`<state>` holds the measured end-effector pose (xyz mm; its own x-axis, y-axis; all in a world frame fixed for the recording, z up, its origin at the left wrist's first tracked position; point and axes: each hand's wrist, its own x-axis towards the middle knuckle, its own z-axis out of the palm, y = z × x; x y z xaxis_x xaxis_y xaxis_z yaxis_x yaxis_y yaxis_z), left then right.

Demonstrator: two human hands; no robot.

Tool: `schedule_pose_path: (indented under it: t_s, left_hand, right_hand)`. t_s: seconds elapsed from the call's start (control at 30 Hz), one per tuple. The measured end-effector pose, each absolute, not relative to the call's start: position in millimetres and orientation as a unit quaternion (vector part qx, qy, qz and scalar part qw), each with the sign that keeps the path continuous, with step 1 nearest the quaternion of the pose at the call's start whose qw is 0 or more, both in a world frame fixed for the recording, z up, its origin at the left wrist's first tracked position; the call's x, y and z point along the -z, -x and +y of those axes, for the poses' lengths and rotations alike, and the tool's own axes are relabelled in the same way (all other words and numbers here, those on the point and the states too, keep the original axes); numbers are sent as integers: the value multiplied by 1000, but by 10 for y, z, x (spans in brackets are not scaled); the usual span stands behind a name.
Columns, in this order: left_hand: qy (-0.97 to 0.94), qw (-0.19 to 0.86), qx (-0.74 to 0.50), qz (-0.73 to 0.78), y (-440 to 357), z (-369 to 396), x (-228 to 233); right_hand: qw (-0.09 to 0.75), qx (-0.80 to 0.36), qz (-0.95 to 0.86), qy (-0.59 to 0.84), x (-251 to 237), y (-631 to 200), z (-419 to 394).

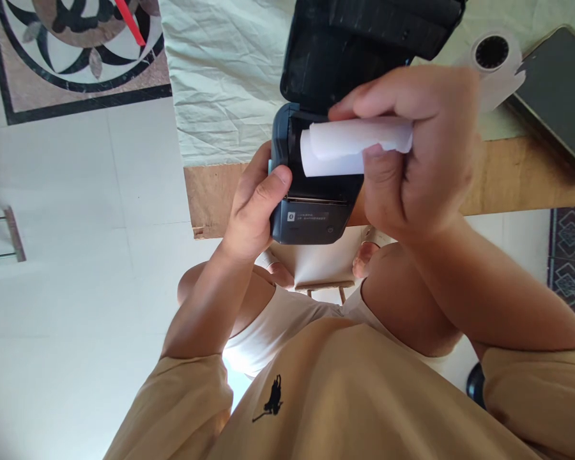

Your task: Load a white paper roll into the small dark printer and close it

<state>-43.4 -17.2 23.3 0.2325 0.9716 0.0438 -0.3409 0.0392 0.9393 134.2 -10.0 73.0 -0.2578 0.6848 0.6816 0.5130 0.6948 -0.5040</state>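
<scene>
A dark portable label printer (309, 220) is held near the table's front edge, its black lid (335, 57) swung up and back. My left hand (256, 204) grips the printer's left side, thumb on the rim beside the paper bay. Over that bay, my right hand (424, 140) pinches a roll of white paper (335, 147) lying sideways, thumb below and fingers above. The roll's left end reaches over the bay; whether it touches the inside I cannot tell. My right fingers hide the roll's right end.
On the table, a pale green cloth (220, 83) lies behind a bare wooden edge (522, 176). At the right are another roll with a black core (492, 52) and a dark flat device (560, 96). My knees are beneath the table edge.
</scene>
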Motion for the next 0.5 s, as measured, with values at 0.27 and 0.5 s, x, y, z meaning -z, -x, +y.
schedule_pose_path:
  t_s: [0.27,0.5]
  left_hand:
    - [-466,635,-528,317,419,-180,-168]
    - [-447,637,-531,335,400,-198,-247]
  right_hand:
    - [433,-80,-819,367,-707,-1382,-70]
    - [419,-52,-827,370,-684,-1409,-73]
